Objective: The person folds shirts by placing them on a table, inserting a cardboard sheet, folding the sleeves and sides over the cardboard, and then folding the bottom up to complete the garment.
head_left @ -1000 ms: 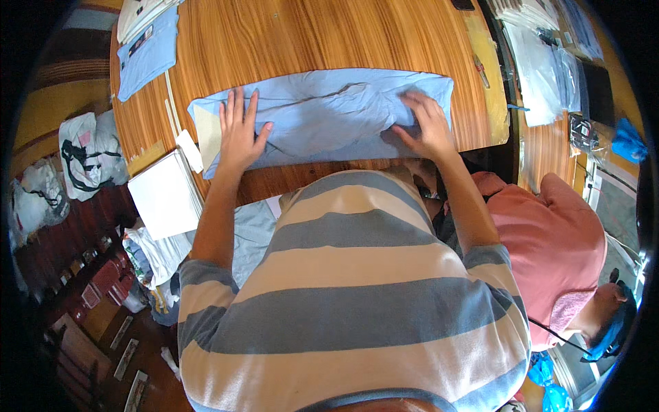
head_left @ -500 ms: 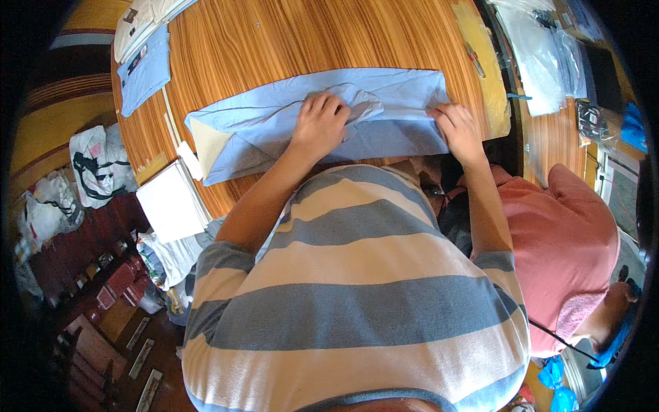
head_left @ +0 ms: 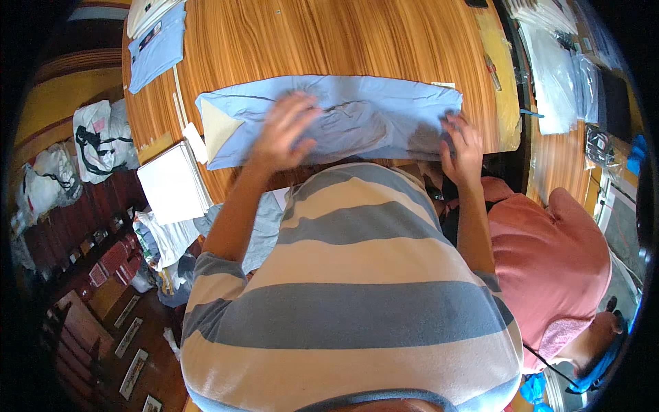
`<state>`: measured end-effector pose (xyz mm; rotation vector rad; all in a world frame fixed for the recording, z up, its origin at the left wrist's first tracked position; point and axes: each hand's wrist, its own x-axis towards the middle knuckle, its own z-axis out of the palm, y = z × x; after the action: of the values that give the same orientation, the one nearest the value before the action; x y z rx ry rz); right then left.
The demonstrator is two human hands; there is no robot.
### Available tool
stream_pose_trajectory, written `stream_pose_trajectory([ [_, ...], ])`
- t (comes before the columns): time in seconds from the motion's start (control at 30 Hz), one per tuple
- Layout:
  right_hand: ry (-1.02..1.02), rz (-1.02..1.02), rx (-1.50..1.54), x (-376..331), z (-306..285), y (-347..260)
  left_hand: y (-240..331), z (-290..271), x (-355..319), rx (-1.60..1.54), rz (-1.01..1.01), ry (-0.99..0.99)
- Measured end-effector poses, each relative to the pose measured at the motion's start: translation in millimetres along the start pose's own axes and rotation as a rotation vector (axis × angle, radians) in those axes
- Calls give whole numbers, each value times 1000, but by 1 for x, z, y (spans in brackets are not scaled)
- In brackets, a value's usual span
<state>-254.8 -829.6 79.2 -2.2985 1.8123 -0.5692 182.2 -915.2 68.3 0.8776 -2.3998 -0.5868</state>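
Note:
A light blue cloth garment (head_left: 384, 93), folded into a long strip, lies across the wooden table in front of me. At its left end a beige triangular patch (head_left: 220, 129) shows. Wrinkles gather around its middle. My left hand (head_left: 283, 134) is over the left half of the garment, blurred by motion, with thumb and fingers apart and nothing in it. By the garment's right end is my right hand (head_left: 463, 147), its thumb away from its bent fingers. Whether those fingertips touch the cloth's edge I cannot tell.
A folded light blue garment (head_left: 156, 51) lies at the table's far left. White sheets (head_left: 171, 185) are stacked at the near left edge. A small tool (head_left: 493, 72) rests on the right edge. Clear plastic bags (head_left: 549, 86) lie further right. A person in pink (head_left: 549, 268) bends close by my right.
My left hand has lifted off the cloth's middle and moved left. The garment's near folds now lie flatter and narrower. My right hand's fingers have spread at the right end.

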Motion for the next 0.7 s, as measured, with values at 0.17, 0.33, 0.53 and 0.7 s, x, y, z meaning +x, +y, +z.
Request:
stream_pose_trajectory([
  [0.17,-18,142,-141,47,65,4,-73,-27,-60,506,-404,-168],
  [0.33,-9,211,-351,36,73,44,-76,-27,-68,461,-418,-152],
  [0.53,-101,345,73,84,56,-61,-80,-48,-67,442,-362,-158],
  [0.7,-210,381,341,107,86,-99,-95,-46,-69,372,-342,-127],
])
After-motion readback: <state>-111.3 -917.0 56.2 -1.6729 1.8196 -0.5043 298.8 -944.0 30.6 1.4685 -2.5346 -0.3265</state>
